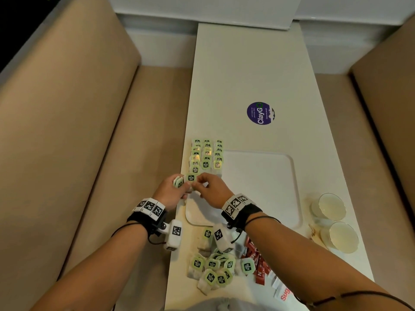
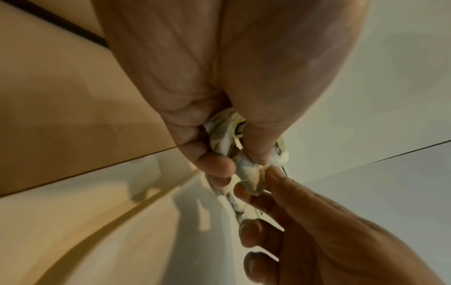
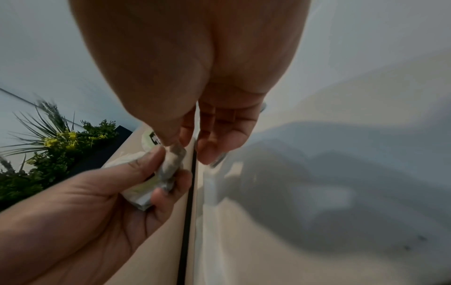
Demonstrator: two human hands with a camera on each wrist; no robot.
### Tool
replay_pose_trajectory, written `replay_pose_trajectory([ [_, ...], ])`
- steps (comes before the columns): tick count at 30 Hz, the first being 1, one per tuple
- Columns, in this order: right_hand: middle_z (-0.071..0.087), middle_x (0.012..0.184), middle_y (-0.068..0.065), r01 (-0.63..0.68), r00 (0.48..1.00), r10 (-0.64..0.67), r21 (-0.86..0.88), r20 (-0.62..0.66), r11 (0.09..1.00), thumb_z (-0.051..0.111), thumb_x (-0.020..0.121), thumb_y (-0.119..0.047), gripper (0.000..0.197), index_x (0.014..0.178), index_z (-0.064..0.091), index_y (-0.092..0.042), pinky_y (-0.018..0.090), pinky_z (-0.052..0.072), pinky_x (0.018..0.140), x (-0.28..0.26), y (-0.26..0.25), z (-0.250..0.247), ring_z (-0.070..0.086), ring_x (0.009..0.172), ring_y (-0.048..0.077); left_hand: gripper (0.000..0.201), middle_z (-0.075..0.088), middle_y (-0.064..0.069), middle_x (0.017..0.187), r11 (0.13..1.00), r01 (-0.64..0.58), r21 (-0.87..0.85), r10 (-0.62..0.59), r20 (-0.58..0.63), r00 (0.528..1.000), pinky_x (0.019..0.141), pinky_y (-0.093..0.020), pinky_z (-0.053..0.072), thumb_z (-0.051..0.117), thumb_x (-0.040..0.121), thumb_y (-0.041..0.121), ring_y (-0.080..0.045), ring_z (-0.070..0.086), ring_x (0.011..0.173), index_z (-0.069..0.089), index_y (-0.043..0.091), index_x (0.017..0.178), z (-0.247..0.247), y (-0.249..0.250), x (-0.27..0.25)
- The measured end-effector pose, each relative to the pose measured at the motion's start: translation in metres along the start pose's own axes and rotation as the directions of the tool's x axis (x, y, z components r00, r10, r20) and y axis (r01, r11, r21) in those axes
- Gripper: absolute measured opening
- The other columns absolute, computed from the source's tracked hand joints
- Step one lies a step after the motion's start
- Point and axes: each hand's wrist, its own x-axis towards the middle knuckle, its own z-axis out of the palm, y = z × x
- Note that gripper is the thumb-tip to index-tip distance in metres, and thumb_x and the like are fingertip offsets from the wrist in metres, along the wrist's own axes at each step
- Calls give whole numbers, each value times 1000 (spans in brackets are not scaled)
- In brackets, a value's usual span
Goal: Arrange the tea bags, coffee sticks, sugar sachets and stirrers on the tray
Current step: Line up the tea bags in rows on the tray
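Green-tagged tea bags (image 1: 206,156) lie in three columns on the left part of the white tray (image 1: 258,187). Just in front of the rows, my left hand (image 1: 182,187) grips a small bunch of tea bags (image 1: 178,182). My right hand (image 1: 202,183) pinches one tea bag (image 1: 191,178) at that bunch, beside the left fingers. In the left wrist view the left hand (image 2: 234,154) curls round the bags (image 2: 227,133). In the right wrist view thumb and forefinger of the right hand (image 3: 178,146) pinch a bag's corner (image 3: 173,162).
A loose pile of tea bags (image 1: 213,268) lies near the table's front edge. Red coffee sticks (image 1: 258,263) and white sugar sachets (image 1: 283,290) lie to its right. Two glass cups (image 1: 330,206) (image 1: 341,236) stand right of the tray. Beige benches flank the narrow table.
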Motion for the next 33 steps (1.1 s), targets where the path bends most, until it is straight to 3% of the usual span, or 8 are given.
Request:
replay_pose_trajectory([
  [3,66,85,-3,13,1000,-13,-73,1,997,59,98,-43,28,87,61,-18,36,53,76,-2,5,0,62,72,14,7,72,-9,83,1000,-7,-3,7,7,1000,71,-34,57,65,96,16,-20,64,75,66,9,98,3,4,-1],
  [7,67,80,10,-20,999,16,-94,-35,995,59,99,-35,31,84,63,-8,36,50,72,-2,5,-8,61,70,25,3,72,-9,83,1000,7,-22,-7,-17,1000,61,-23,53,63,98,13,-10,67,66,64,11,97,10,5,0],
  [10,50,61,3,-104,988,91,-101,-128,989,60,99,-31,37,69,56,-10,32,40,62,5,9,-16,46,58,19,9,70,-14,91,995,36,-90,-39,-32,999,63,-24,56,59,99,8,-17,67,72,66,10,103,12,4,3],
  [13,45,56,-3,-207,967,183,-129,-176,970,60,99,-25,44,58,49,-16,27,33,54,13,13,-21,42,54,12,19,71,-14,104,984,77,-160,-83,-31,996,66,-25,58,54,100,1,-26,67,84,60,7,118,13,3,5],
  [20,54,58,-4,-314,943,290,-145,-165,938,66,95,-24,39,58,56,-19,22,34,48,23,18,-21,51,55,13,44,69,-16,113,966,158,-203,-160,11,987,66,-27,58,47,89,-21,-29,67,89,58,6,122,12,3,6],
  [24,60,61,2,-351,928,325,-135,-183,927,67,94,-26,32,66,66,-11,21,35,47,25,17,-20,57,57,18,45,68,-14,114,962,169,-214,-166,35,986,67,-27,60,46,89,-21,-27,67,92,57,6,123,11,3,5],
  [29,62,66,1,-382,914,353,-131,-200,915,68,92,-30,28,70,65,-13,22,35,47,26,16,-17,58,61,19,48,65,-14,116,969,167,-180,-147,118,982,73,-27,60,44,90,-22,-26,64,97,55,3,130,13,1,1],
  [33,65,69,2,-391,909,366,-110,-199,914,66,91,-38,32,68,64,-16,23,37,50,23,14,-19,62,65,21,35,65,-15,115,981,115,-154,-94,137,986,77,-26,61,46,95,-18,-23,64,99,57,2,121,13,2,-5],
])
